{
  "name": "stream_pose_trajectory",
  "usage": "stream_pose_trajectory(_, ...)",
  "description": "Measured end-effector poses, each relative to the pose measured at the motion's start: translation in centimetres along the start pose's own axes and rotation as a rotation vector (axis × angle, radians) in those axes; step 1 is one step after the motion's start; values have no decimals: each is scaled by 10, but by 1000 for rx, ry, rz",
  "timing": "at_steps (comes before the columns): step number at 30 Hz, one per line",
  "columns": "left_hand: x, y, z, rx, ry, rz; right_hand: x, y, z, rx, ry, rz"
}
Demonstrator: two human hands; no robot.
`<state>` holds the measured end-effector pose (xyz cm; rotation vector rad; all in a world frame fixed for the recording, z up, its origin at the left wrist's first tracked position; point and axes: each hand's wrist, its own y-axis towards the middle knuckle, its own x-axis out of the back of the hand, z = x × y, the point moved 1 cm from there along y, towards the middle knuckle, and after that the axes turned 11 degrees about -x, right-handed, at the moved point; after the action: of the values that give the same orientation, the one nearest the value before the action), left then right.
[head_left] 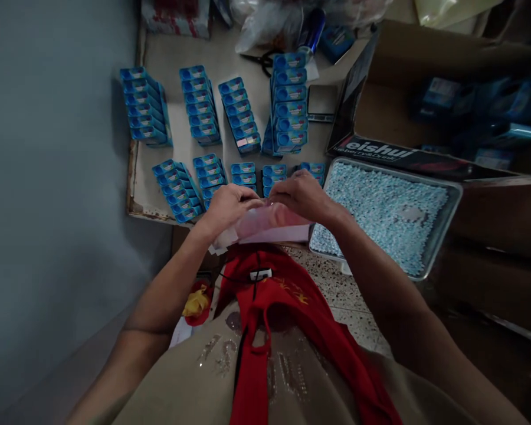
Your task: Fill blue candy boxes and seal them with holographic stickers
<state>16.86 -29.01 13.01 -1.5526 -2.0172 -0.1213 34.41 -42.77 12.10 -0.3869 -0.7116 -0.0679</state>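
Note:
My left hand and my right hand meet at the table's front edge, fingers pinched together. Between them they grip the upper edge of a thin, see-through pinkish plastic bag, which hangs down toward my lap. Its contents, if any, I cannot make out. Just beyond my fingers stand short rows of small blue packs, partly covered by my hands. Close to my right forearm lies a metal tray full of small blue-and-white pieces.
More rows of blue packs stand farther back. Behind them are black scissors, a blue can and a small flat scale. An open cardboard box with blue packages sits right. A wall rises at left.

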Motion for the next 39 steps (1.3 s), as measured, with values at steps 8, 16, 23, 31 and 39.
stream_pose_trajectory(8,-2,-5,20,21,39,9,-7,1,-39,-337,393,27)
stream_pose_trajectory(16,0,-13,33,56,56,-52,-14,-7,-37,-512,725,-84)
stream_pose_trajectory(23,-3,-21,36,67,40,-80,-22,-20,-24,-432,871,-154)
stream_pose_trajectory(31,4,-27,41,67,-72,-37,-29,-22,-27,-472,839,-218)
stream_pose_trajectory(39,5,-64,83,337,-386,-175,-40,-34,-47,-684,1046,-150)
